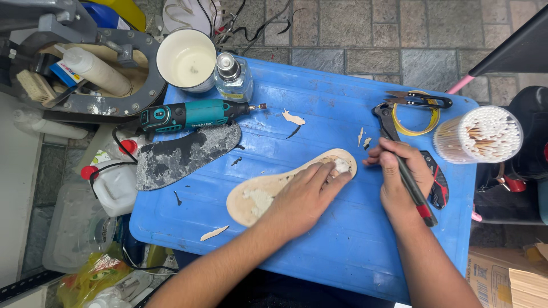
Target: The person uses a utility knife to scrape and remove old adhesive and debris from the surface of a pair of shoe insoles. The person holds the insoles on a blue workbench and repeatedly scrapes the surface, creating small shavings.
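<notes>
A tan shoe insole (257,197) lies flat on a blue plastic lid (319,239), with white glue patches near its toe and middle. My left hand (305,197) presses down on the insole, fingers spread toward the toe. My right hand (399,174) grips black pliers with red-tipped handles (402,165), jaws pointing away from me, just right of the insole's toe.
A teal rotary tool (188,116) and a dark worn sole (182,154) lie at the lid's left. At the back stand a white cup (186,57) and a clear bottle (234,77). A tub of cotton swabs (478,134), scissors (419,101) and a tape roll (416,122) sit right. Leather scraps are scattered about.
</notes>
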